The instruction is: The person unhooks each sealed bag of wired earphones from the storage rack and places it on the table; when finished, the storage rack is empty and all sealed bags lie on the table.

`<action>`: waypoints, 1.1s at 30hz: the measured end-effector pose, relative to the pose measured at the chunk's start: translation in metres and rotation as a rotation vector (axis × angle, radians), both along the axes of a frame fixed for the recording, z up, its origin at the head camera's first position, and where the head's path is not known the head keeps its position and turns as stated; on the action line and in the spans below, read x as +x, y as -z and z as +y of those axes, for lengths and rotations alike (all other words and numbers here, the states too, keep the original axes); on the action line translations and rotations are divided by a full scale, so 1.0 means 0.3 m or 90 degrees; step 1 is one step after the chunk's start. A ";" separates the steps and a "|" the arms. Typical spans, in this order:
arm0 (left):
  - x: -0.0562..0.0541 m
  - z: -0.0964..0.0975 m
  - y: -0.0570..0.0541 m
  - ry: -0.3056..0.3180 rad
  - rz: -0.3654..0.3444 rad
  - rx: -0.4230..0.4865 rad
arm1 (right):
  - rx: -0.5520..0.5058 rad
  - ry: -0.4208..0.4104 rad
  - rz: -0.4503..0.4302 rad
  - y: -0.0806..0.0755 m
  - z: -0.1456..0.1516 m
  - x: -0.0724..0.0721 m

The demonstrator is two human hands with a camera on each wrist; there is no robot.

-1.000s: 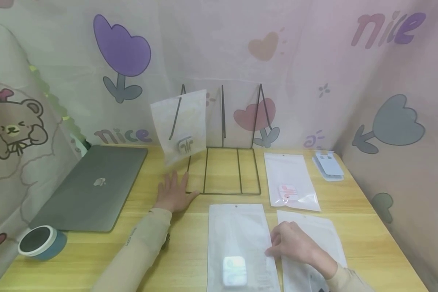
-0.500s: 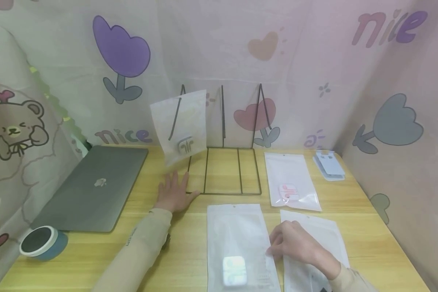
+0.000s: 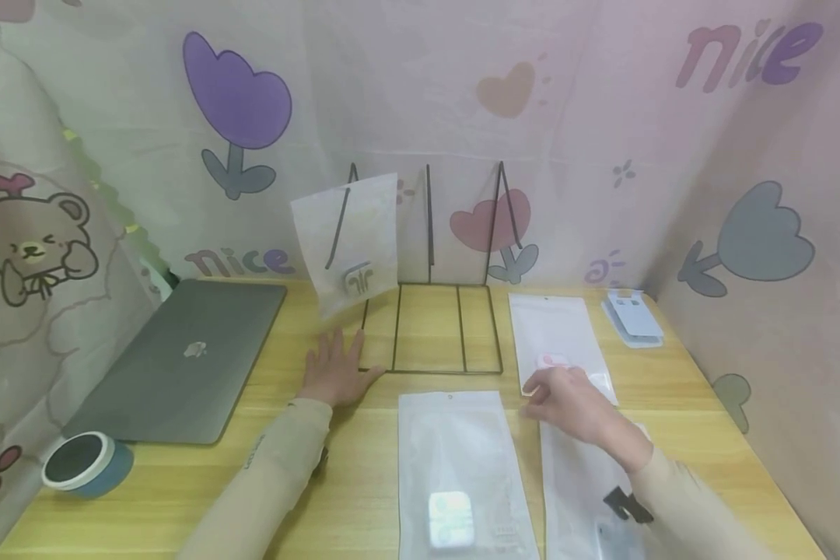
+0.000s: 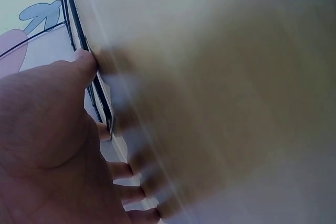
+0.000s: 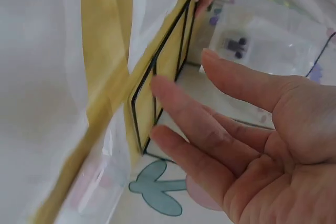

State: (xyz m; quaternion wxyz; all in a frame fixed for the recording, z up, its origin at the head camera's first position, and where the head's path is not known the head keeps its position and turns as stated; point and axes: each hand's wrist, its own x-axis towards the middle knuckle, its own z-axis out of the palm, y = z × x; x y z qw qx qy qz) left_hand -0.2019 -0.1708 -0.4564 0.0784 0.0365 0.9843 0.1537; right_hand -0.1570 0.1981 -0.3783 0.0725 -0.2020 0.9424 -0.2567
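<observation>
My left hand (image 3: 334, 372) rests spread on the table at the front left corner of a black wire display rack (image 3: 448, 372). Its thumb touches the wire in the left wrist view. From the rack's left hook hangs a white zip bag (image 3: 367, 222) with an earphone case. My right hand (image 3: 574, 404) is raised over the bags on the right, fingers apart and holding nothing in the right wrist view. Beneath it lie a bag (image 3: 549, 327) with pink earphones, partly hidden, and a front-right bag (image 3: 574, 482). Another bag (image 3: 455, 443) with a white case lies front and centre.
A closed grey laptop (image 3: 161, 365) lies at the left, with a blue and white round tub (image 3: 87, 464) at its near corner. A pale blue plastic piece (image 3: 633, 319) stands at the far right. Printed cloth (image 3: 588, 132) surrounds the table's back and sides.
The right hand has lifted from between the two front bags and moved away from me, now overlapping the pink earphone bag. The left hand has stayed at the rack's corner.
</observation>
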 end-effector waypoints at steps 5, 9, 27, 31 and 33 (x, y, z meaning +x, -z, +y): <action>0.014 0.002 -0.017 -0.003 0.003 -0.009 | 0.060 -0.017 0.053 0.016 -0.027 -0.105; 0.017 0.001 -0.012 -0.002 0.004 -0.007 | 0.126 -0.006 0.058 0.047 -0.062 -0.174; 0.010 0.006 -0.003 0.002 0.003 -0.013 | 0.243 0.009 0.058 0.164 -0.112 -0.298; 0.013 0.008 -0.010 -0.002 -0.002 -0.015 | 0.239 -0.003 0.067 0.165 -0.113 -0.306; 0.020 0.012 -0.022 -0.006 -0.006 -0.018 | 0.238 -0.005 0.066 0.164 -0.115 -0.307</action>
